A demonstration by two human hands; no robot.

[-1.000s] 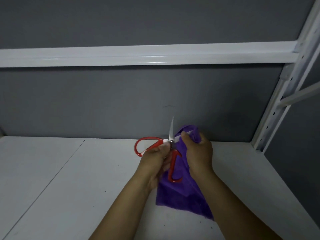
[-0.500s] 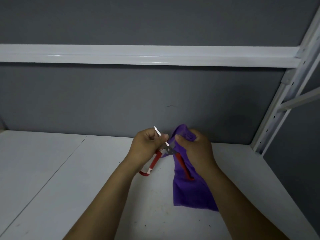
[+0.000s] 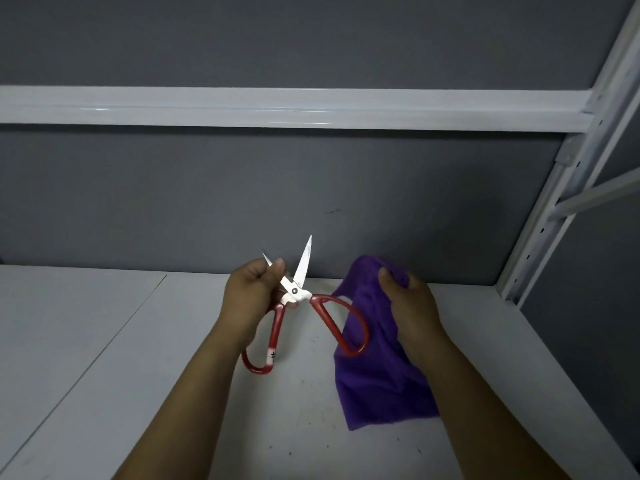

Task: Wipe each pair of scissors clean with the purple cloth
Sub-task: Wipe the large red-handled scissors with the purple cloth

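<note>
From my remote seat, I see the left hand (image 3: 254, 299) curled tight round one blade of the red-handled scissors (image 3: 294, 292), with that blade's tip poking out past the thumb toward 11 o'clock. The scissors are held up above the white table (image 3: 104, 375), a little below the middle of my view, and spread wide open. The free blade points to 12 o'clock. One handle loop hangs down to 6 o'clock under the left wrist, and the other swings out toward 4 o'clock.

At 3 o'clock from the scissors, the right hand (image 3: 410, 306) has its fingers and thumb bunched round the top of the purple cloth (image 3: 381, 382), which drapes down toward 6 o'clock. I cannot tell if its lower edge touches the table. The outer handle loop crosses in front of the cloth, but I cannot tell whether they touch. The blades are apart from the cloth.

Behind the hands stands a grey wall (image 3: 311, 188), with a white rail (image 3: 277, 107) running across at 12 o'clock. A white slotted upright (image 3: 568, 174) rises at 2 o'clock.
</note>
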